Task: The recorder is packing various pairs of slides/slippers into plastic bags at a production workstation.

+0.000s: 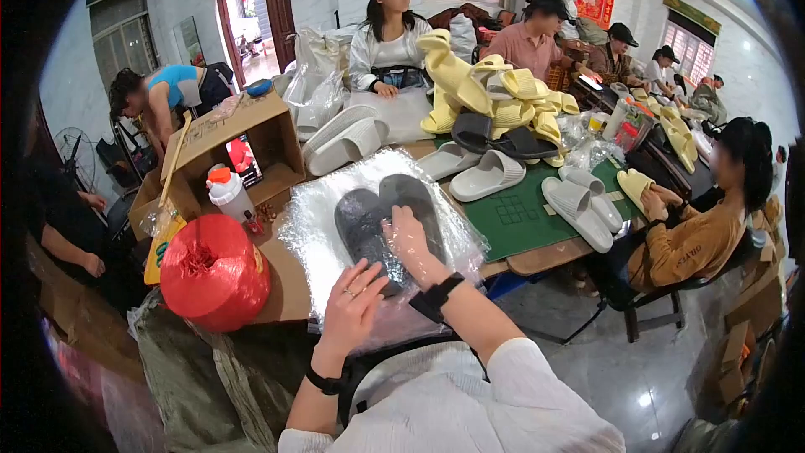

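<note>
A pair of dark grey slippers (pixel 359 222) lies side by side on a stack of clear plastic bags (pixel 310 239), with shiny film about them. My right hand (pixel 408 239) reaches in among the film and grips the slippers with bent fingers; glare partly covers its fingertips. By the near end of the pair, my left hand (pixel 352 306), wearing a ring, rests with fingers stretched out against the slipper and the bag's near edge. Whether the left fingers pinch any film cannot be made out.
A red roll of twine (pixel 215 273), a white bottle (pixel 229 195) and a cardboard box (pixel 272 138) stand left. Light grey slippers (pixel 490 176) and a pile of yellow slippers (pixel 503 101) lie beyond, partly on a green mat (pixel 503 222). A co-worker (pixel 700 226) sits at right; others work behind.
</note>
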Demonstrator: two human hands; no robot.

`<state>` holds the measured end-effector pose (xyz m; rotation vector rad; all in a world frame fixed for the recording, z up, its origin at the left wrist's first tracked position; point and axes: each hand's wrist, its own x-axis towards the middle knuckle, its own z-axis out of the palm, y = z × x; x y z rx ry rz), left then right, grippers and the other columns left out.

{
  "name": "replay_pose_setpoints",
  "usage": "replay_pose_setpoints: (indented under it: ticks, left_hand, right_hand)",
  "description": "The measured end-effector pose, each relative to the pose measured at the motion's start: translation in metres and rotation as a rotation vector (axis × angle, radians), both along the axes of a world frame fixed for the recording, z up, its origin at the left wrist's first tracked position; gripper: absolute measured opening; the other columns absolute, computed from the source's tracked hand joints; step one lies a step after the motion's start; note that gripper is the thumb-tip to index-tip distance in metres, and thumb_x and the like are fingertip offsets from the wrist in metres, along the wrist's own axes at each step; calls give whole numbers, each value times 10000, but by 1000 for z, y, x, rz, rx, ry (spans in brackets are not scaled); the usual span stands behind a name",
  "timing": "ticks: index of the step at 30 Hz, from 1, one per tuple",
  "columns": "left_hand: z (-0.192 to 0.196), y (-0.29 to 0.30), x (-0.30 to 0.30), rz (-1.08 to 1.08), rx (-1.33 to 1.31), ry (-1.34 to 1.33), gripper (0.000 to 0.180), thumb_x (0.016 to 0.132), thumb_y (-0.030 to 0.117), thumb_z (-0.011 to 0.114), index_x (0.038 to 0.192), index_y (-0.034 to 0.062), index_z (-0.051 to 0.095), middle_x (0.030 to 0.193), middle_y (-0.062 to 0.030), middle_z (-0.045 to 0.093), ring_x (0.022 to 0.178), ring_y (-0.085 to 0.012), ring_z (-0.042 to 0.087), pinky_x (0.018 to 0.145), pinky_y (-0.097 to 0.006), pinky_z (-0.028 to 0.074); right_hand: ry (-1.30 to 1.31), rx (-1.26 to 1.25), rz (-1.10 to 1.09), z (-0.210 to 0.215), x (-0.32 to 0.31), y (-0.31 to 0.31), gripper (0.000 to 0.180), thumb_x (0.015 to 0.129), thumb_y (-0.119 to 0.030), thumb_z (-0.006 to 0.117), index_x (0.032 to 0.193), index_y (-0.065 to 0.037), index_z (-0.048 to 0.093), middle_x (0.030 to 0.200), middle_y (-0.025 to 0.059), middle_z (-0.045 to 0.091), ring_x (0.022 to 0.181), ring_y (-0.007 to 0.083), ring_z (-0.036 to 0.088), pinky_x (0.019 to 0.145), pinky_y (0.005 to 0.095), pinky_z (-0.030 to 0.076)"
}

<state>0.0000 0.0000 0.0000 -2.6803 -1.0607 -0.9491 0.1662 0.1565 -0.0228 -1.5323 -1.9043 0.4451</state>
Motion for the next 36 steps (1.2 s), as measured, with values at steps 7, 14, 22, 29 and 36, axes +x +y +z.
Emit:
replay_pose_setpoints:
  ticks: [7,14,22,29,36]
  left_hand:
    - [-14,-35,-1,434,-261,-363,584,826,111,680,1378,44,502,1306,-238,552,1187,-406,535,1013,-451,429]
    - [-46,-38,-26,492,-624,-768,594,820,-1,618,1396,52,485,641,-55,567,586,-134,549,609,-287,469]
    - [-37,-39,-18,456,-713,-848,588,862,-48,566,1430,56,459,660,-42,582,592,-75,519,583,-255,443]
    - [-30,-44,-15,400,-705,-959,554,888,-51,535,1426,68,481,697,-25,612,616,-57,528,596,-228,441]
    - [-34,-43,-24,348,-706,-1030,436,915,-52,487,1316,63,615,690,33,529,628,-32,511,597,-203,431]
  right_hand:
    - [3,466,264,18,46,-101,564,841,-154,691,1338,0,473,1248,221,475,1026,423,559,874,470,493]
    - [284,-342,422,53,124,-172,251,861,-183,729,1033,-11,665,902,104,635,773,194,609,690,312,495]
    - [292,95,-48,5,160,-151,367,871,-177,729,1174,-2,620,895,68,643,726,117,573,656,284,471]
    - [522,-181,137,-18,152,-146,538,889,-108,664,1381,-4,474,756,49,623,677,96,541,633,262,462]
    - [826,-344,240,5,168,-156,531,935,-23,521,1459,-37,432,892,-12,572,687,45,455,567,200,375]
